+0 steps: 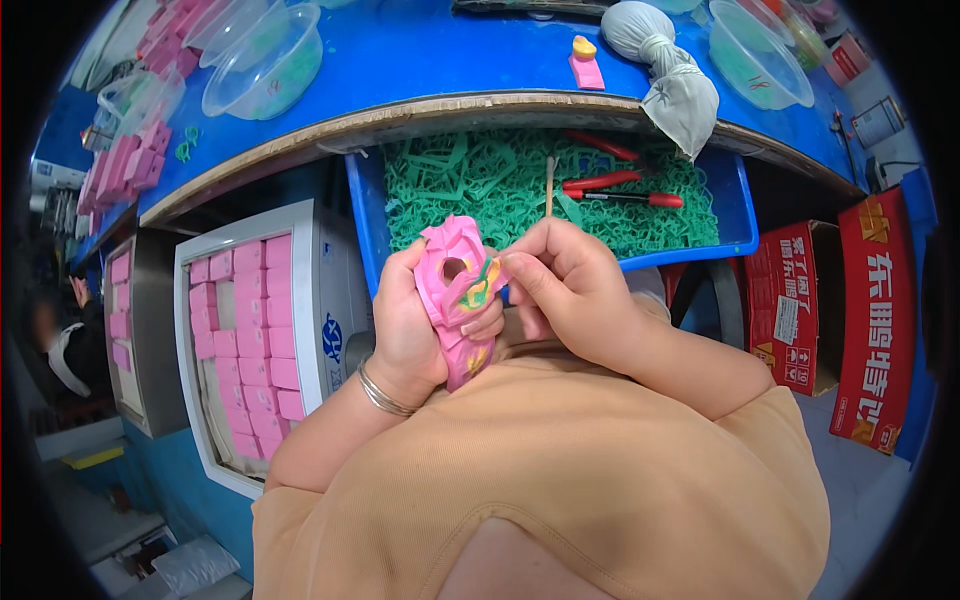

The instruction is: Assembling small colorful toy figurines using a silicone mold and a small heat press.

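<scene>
Now the pink mold (pixel 434 285) is held in the curled fingers of the left hand (pixel 404 322), near the blue tray (pixel 368 205) of green scraps (pixel 640 225). A stick (pixel 550 185) is held in the right hand (pixel 572 285), its fingers pinched together by the mold's yellow bit (pixel 496 274).

Tan short-sleeved shirt (pixel 650 470), silver left-wrist bangles (pixel 378 395)
</scene>
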Demonstrator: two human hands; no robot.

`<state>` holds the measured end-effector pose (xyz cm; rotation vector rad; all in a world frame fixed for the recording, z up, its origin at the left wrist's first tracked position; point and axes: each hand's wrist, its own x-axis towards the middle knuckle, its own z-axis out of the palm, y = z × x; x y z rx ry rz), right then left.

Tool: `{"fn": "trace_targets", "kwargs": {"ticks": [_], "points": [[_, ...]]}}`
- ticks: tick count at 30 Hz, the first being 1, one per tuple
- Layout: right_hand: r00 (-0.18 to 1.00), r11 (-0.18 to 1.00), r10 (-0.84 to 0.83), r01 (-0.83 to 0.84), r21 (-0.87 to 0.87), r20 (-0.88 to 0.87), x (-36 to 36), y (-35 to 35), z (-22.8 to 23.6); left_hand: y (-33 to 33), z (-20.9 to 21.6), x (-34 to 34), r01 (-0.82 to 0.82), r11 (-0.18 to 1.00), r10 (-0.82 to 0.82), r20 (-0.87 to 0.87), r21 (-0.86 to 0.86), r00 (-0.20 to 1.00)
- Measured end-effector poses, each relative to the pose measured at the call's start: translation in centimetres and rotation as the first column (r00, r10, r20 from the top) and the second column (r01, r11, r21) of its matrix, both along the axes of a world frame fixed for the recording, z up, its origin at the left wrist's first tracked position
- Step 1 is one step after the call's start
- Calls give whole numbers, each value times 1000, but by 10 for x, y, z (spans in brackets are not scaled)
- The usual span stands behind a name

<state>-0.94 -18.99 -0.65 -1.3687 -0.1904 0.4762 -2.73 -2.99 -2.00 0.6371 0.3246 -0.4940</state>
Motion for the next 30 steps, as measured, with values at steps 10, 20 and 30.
{"fn": "trace_targets", "kwargs": {"ticks": [10,20,30], "points": [[830,964,255,-175,201,-496,1,-6,-20,4,-5,8,61,985,-44,110,-159,993],[818,985,110,-13,-174,564,19,-7,-11,-1,-6,5,32,987,-21,72,-155,997],[799,929,318,-156,334,-511,17,-12,-31,-4,-4,8,17,996,-13,47,-89,999]]}}
